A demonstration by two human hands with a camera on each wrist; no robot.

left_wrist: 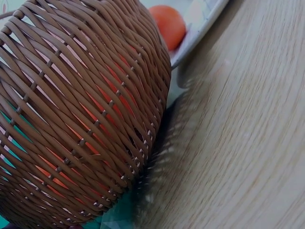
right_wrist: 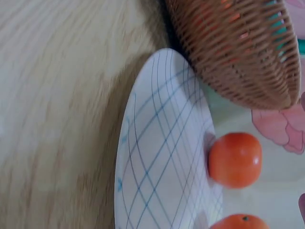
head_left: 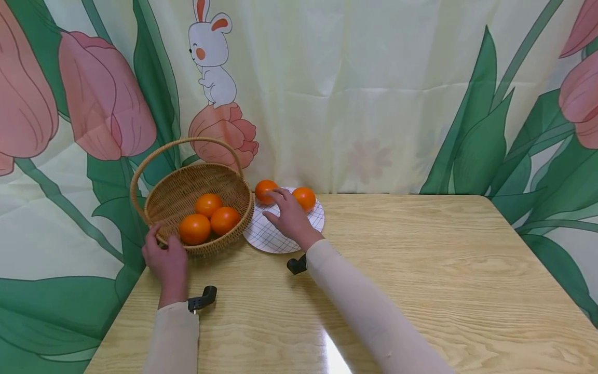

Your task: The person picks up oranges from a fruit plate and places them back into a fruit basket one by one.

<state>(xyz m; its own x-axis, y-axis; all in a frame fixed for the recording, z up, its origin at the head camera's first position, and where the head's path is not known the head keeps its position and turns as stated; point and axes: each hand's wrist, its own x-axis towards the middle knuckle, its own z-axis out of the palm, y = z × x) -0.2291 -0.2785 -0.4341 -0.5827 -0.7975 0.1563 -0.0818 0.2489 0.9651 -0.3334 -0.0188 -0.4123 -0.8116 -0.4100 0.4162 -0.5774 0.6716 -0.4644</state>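
Note:
My left hand [head_left: 165,262] grips the near-left rim of a wicker basket [head_left: 170,195], which has a tall arched handle. Inside it sit three oranges [head_left: 194,229], their colour showing through the weave [left_wrist: 114,95] in the left wrist view. To its right stands a white plate [head_left: 275,239] with a blue checked pattern, carrying an orange [head_left: 263,190] at the back left and another orange [head_left: 304,199] at the right. Over the plate hovers my right hand [head_left: 291,218], fingers spread and holding nothing, fingertips close by the back-left orange [right_wrist: 236,160].
Basket and plate stand side by side at the back left of the wooden table [head_left: 420,270]. Right behind the table hangs a curtain [head_left: 374,104] printed with tulips and a rabbit. A black wrist mount [head_left: 203,298] juts out beside the left wrist.

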